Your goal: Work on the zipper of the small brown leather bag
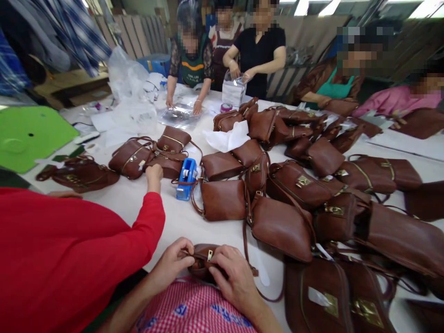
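A small brown leather handbag (pixel 201 248) rests at the table's near edge, against the checked apron (pixel 180 300). My left hand (pixel 175 260) pinches the bag's upper left edge between thumb and fingers. Across its right side my right hand (pixel 233 270) is curled, fingers on the top edge and thumb lower down. Between the hands a gold metal piece (pixel 210 255) shows beside a gap in the top. What lies inside the bag is mostly hidden. A thin strap (pixel 268 296) loops to the right of my right hand.
Many brown bags (pixel 280 226) cover the table's right side. A blue tape dispenser (pixel 187 178) stands mid-table. A person in a red sleeve (pixel 149 222) reaches in at left near other bags (pixel 130 157). Several co-workers stand across the table, near clear plastic (pixel 182 114).
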`<action>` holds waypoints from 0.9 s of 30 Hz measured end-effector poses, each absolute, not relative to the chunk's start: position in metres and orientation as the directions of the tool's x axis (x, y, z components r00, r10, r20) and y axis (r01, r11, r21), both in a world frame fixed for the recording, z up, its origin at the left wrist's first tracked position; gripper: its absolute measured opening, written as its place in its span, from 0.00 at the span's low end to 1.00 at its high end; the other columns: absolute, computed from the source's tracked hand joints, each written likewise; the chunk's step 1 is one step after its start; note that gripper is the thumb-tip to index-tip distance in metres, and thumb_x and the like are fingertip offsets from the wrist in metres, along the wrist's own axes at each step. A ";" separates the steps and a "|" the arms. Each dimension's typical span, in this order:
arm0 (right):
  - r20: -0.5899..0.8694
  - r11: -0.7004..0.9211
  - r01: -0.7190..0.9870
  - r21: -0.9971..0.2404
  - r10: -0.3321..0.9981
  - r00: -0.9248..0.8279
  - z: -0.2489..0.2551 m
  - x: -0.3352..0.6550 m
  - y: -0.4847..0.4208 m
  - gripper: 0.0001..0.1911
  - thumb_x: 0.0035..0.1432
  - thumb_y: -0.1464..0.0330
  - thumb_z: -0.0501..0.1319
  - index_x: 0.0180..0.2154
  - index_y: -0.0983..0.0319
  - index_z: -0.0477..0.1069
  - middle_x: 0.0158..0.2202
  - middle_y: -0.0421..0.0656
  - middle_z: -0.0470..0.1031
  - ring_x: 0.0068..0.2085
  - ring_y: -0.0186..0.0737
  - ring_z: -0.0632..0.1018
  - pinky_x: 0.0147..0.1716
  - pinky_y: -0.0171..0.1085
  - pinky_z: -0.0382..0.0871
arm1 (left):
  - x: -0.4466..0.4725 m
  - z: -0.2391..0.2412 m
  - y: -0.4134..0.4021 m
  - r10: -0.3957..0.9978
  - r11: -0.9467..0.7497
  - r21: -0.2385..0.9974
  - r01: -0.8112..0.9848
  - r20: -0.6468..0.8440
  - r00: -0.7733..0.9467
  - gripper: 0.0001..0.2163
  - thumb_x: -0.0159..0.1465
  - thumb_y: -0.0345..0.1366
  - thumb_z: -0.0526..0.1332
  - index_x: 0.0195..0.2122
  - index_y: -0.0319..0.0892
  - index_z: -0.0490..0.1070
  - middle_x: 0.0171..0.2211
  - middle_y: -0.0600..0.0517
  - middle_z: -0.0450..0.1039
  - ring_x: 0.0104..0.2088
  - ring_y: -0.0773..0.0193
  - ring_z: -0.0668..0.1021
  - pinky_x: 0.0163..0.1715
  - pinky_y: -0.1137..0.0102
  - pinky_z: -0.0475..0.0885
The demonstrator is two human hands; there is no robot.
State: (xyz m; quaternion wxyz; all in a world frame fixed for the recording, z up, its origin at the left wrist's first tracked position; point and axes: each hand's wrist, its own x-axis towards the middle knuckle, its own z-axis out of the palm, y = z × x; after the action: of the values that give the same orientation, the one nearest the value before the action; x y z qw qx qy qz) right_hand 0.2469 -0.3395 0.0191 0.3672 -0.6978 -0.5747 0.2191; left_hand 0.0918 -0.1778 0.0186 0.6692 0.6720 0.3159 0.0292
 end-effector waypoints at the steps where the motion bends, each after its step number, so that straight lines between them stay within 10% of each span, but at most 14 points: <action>1: 0.094 -0.093 0.637 -0.765 0.963 0.254 0.020 0.245 -0.338 0.04 0.61 0.74 0.59 0.36 0.58 0.67 0.36 0.40 0.71 0.40 0.41 0.71 0.40 0.39 0.61 | 0.090 0.016 -0.180 0.465 0.119 0.904 0.410 -0.415 0.782 0.07 0.52 0.35 0.59 0.31 0.42 0.63 0.31 0.56 0.64 0.33 0.66 0.69 0.34 0.72 0.64; 17: -0.099 -0.305 0.517 -0.800 0.916 0.388 0.015 0.242 -0.336 0.12 0.64 0.70 0.54 0.48 0.56 0.69 0.41 0.43 0.75 0.43 0.43 0.76 0.44 0.39 0.68 | 0.098 0.023 -0.203 0.542 -0.161 0.885 0.436 -0.290 0.789 0.09 0.53 0.28 0.53 0.34 0.42 0.67 0.36 0.52 0.67 0.40 0.62 0.70 0.42 0.68 0.65; 27: -0.320 -0.301 0.683 -0.666 0.942 0.104 0.024 0.260 -0.325 0.09 0.54 0.76 0.58 0.31 0.56 0.70 0.30 0.37 0.76 0.33 0.38 0.76 0.32 0.36 0.68 | 0.100 0.004 -0.205 0.520 -0.122 0.915 0.386 -0.272 0.810 0.14 0.51 0.23 0.54 0.31 0.44 0.76 0.37 0.51 0.68 0.42 0.62 0.71 0.44 0.68 0.67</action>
State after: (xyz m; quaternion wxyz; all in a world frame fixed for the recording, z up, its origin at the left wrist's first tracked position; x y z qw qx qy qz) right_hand 0.2600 -0.3251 0.0241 0.1792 -0.7211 -0.5632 0.3616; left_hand 0.1002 -0.2050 0.0041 0.5893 0.7468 0.3031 0.0570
